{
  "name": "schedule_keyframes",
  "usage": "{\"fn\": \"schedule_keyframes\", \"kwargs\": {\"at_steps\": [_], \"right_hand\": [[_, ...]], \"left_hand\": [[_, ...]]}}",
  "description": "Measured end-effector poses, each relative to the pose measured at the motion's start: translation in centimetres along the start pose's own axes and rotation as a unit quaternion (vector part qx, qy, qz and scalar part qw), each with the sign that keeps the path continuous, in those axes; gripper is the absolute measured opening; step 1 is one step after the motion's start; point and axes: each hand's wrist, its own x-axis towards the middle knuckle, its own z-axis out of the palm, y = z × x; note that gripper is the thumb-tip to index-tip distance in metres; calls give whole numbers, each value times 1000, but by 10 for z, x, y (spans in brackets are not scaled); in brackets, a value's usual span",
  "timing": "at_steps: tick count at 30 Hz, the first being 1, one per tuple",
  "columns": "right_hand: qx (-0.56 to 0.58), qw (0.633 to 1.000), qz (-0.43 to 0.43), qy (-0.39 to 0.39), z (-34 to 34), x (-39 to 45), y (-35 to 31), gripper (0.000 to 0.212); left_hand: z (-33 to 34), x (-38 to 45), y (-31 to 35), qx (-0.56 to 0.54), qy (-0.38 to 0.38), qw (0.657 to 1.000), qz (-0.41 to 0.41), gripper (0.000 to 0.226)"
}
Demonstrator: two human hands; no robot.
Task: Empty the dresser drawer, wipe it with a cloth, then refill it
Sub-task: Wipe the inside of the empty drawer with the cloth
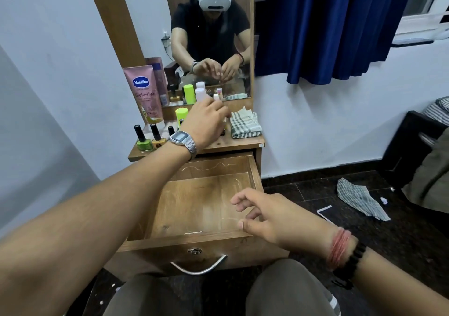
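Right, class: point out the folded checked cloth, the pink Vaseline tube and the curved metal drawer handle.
Folded checked cloth [245,125], head view, top fold.
Pink Vaseline tube [143,89], head view, label.
Curved metal drawer handle [198,270], head view, lower bar.

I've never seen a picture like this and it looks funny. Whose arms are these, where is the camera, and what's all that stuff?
The camera sits on a person's head, looking down, so you see their own arms. The mirror shows them wearing it. The left hand reaches among small bottles on the dresser top; what it touches is hidden. The right hand hovers, holding nothing, over the open drawer, which looks empty. Nail polish bottles, a pink lotion tube and a folded checked cloth stand there too.
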Motion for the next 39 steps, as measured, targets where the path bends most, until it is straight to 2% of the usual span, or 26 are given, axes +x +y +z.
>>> {"fn": "schedule_keyframes", "kwargs": {"at_steps": [3,6,13,16,19,21,22,24,26,27,28,30,32,34,36,37,39], "right_hand": [[-11,1000,0,-7,1,0,1,34],[-21,1000,-3,-9,1,1,2,35],[-54,998,-11,-12,3,0,8,33],[-36,999,5,37,-2,3,14,30],[68,987,69,125,-13,6,20,33],[204,958,118,161,-21,6,21,46],[297,931,142,159,-24,6,20,54],[495,842,157,146,-29,4,17,53],[625,753,152,137,-32,0,15,42],[646,737,154,127,-31,-1,12,42],[642,741,159,114,-27,-2,9,42],[590,784,169,93,-12,-2,0,41],[550,814,164,88,4,-1,-6,42],[542,822,160,72,20,3,-14,46],[538,825,165,46,29,7,-21,48],[537,826,167,35,33,9,-24,50],[547,818,174,28,38,14,-25,51]], "left_hand": [[14,10,28,-35,-47,998,1,27],[28,22,47,-68,-99,992,-45,31],[51,41,63,-29,-152,981,-118,22],[51,42,65,-36,-156,979,-127,21],[32,34,76,-81,-141,979,-121,24],[12,21,88,-111,-100,983,-104,23],[2,11,95,-136,-72,983,-97,21],[-19,-17,110,-212,-23,973,-91,17],[-37,-49,127,-274,-17,958,-86,15],[-44,-66,134,-292,-18,952,-95,14],[-51,-82,139,-311,-14,943,-115,12],[-60,-109,142,-373,3,909,-189,11],[-65,-130,142,-463,17,841,-278,12],[-70,-147,140,-544,30,768,-337,10],[-73,-159,139,-593,53,715,-367,8],[-74,-164,138,-599,60,707,-372,7],[-75,-174,135,-590,54,723,-356,5]]}}
